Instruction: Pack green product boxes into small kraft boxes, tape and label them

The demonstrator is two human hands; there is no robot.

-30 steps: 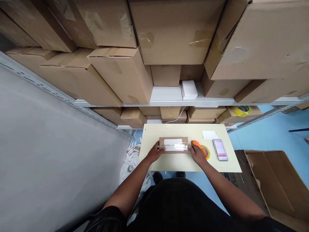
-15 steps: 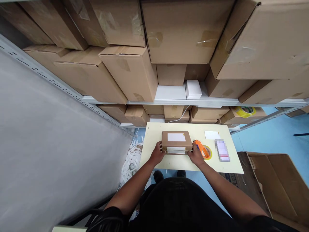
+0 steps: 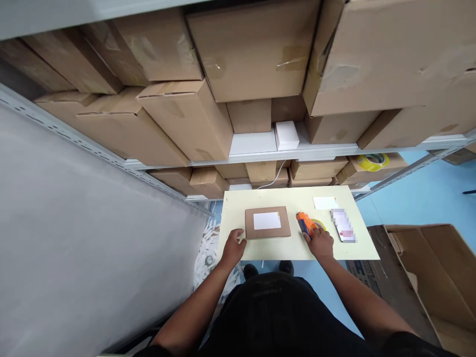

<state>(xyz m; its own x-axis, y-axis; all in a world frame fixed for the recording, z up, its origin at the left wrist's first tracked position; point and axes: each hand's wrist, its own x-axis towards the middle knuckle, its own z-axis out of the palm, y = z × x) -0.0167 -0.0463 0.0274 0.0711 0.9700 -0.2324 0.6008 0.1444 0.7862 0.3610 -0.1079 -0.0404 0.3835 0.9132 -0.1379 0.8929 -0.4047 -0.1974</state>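
Observation:
A brown cardboard box (image 3: 267, 233) with a white label (image 3: 267, 220) on top lies flat on the pale yellow table (image 3: 290, 250). Beside its front left corner is my left hand (image 3: 234, 245), fingers apart and holding nothing. My right hand (image 3: 322, 242) has its fingers around the rear part of an orange tape dispenser (image 3: 305, 222), which rests on the table to the right of the box. A yellow-edged roll of tape (image 3: 320, 224) on the dispenser is partly covered by that hand.
Behind the dispenser lies a white card (image 3: 325, 203), with a blurred phone-like object (image 3: 343, 225) to its right. Shelves of cardboard boxes (image 3: 256, 54) rise behind the table. An open carton (image 3: 435, 267) stands at right; paper scraps (image 3: 203, 253) cover the floor at left.
Both hands have let go of the box, which now lies flat on the table. My right hand has moved right onto the tape dispenser; my left has drawn back slightly.

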